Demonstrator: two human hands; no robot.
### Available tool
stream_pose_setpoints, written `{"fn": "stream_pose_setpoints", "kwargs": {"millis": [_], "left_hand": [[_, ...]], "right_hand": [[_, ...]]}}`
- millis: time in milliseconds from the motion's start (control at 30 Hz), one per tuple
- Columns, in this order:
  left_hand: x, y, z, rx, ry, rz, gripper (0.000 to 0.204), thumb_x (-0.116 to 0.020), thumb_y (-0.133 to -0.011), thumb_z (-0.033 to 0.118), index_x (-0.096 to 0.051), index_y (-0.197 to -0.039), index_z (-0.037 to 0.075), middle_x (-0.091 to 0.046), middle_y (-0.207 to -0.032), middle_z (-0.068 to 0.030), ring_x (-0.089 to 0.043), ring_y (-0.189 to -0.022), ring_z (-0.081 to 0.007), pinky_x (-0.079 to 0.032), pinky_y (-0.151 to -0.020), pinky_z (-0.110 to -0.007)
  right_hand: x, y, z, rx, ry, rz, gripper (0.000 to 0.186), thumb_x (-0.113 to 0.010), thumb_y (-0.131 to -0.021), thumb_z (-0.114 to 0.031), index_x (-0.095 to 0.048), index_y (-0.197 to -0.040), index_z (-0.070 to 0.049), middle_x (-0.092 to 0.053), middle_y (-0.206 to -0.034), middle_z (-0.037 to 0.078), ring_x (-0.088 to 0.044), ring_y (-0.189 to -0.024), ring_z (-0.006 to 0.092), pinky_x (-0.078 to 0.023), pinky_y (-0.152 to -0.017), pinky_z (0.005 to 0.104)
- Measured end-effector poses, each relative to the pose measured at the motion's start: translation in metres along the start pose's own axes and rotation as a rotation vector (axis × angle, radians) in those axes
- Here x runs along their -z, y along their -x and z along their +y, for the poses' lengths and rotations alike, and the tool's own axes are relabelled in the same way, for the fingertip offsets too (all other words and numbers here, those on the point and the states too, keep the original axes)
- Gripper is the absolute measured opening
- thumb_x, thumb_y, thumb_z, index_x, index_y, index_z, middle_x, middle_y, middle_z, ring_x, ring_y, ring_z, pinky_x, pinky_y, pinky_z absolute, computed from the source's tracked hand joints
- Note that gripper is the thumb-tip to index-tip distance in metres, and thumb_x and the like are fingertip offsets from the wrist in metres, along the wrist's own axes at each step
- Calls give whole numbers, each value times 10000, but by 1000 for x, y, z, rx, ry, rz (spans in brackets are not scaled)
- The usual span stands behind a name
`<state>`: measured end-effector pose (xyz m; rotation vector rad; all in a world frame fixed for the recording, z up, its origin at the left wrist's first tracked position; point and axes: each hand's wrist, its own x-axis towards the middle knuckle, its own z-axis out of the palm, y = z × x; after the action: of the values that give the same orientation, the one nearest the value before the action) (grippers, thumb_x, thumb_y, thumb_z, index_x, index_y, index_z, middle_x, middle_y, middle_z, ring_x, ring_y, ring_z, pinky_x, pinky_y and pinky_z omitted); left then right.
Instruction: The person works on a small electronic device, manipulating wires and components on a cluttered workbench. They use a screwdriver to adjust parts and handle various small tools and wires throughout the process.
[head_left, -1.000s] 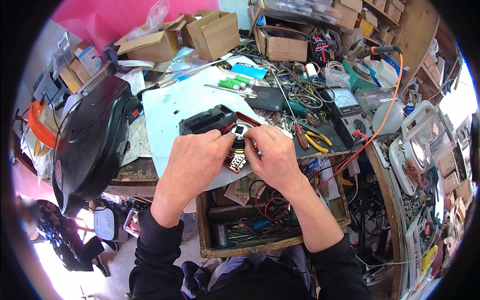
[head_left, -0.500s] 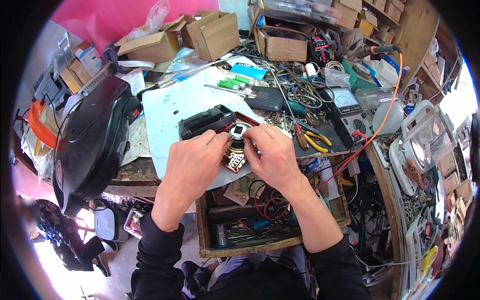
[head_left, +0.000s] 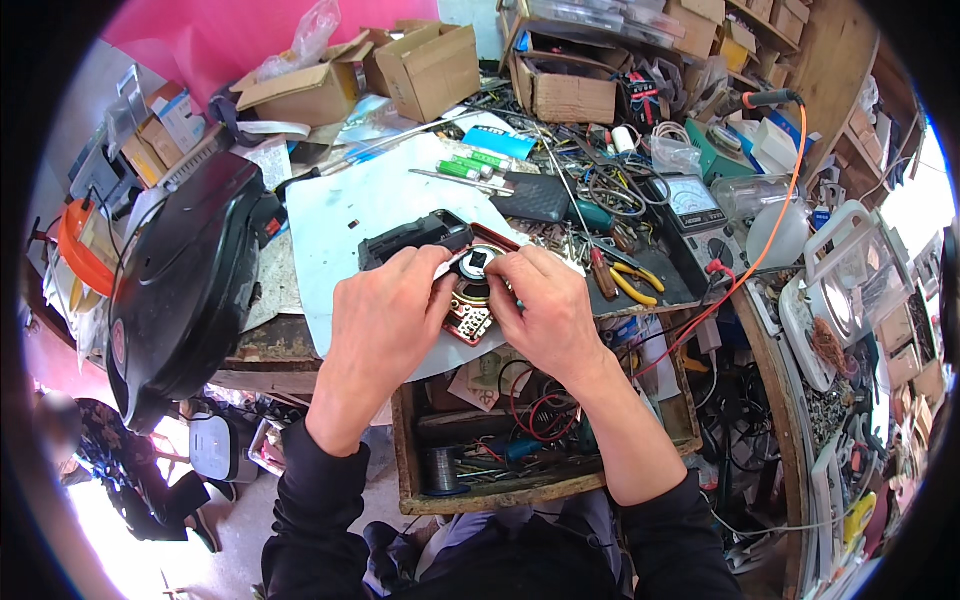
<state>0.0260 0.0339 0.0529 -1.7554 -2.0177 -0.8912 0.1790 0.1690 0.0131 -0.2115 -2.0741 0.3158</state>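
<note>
A small red-cased electronic device lies opened on a white sheet. A round silver speaker with a dark square on its middle shows inside it, above a board of metallic pads. My left hand grips the device's left side, thumb and fingers closed beside the speaker. Opposite it, my right hand pinches the right edge of the speaker area; a tiny teal bit shows by its fingertips. What exactly lies between the fingertips is hidden. Just beyond my left hand rests a black plastic shell.
An open wooden drawer with wires and a solder spool sits below the bench edge. Right of the sheet are yellow-handled pliers and an analog multimeter. A black case stands left; an orange cable hangs at right.
My left hand has shifted slightly up, its fingers rising along the speaker's left side, and more of the speaker shows. The right hand has barely moved.
</note>
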Motion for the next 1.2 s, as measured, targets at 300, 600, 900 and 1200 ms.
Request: {"fn": "stream_pose_setpoints", "kwargs": {"millis": [300,600,900,1200], "left_hand": [[-3,1,5,140,68,11,140,-759,-968,167,-756,-1064,65,-742,-800,-142,-726,-733,-353,-513,-630,-428],[-1,-21,5,173,43,-144,251,-712,-966,260,-774,-920,21,-718,-795,-206,-687,-773,-435,-503,-685,-512],[1,-33,1,170,74,-264,337,-695,-955,277,-766,-837,-31,-694,-769,-265,-690,-776,-471,-521,-716,-540],[-1,-51,-3,250,64,-448,351,-689,-958,271,-764,-840,-51,-684,-754,-281,-691,-762,-464,-519,-718,-537]], "right_hand": [[1,-1,-1,-12,-15,-16,137,-752,-867,1,-673,-979,6,-653,-873,154,-663,-797,359,-541,-716,451],[2,-1,0,-20,-30,-14,134,-749,-866,3,-667,-973,4,-647,-874,154,-657,-801,364,-537,-720,455],[2,0,1,-17,-36,-4,140,-743,-858,7,-663,-973,-1,-645,-882,153,-655,-810,369,-538,-732,459],[1,1,1,-15,-44,1,144,-737,-857,8,-659,-976,-7,-642,-886,149,-654,-816,368,-535,-732,463]]}}
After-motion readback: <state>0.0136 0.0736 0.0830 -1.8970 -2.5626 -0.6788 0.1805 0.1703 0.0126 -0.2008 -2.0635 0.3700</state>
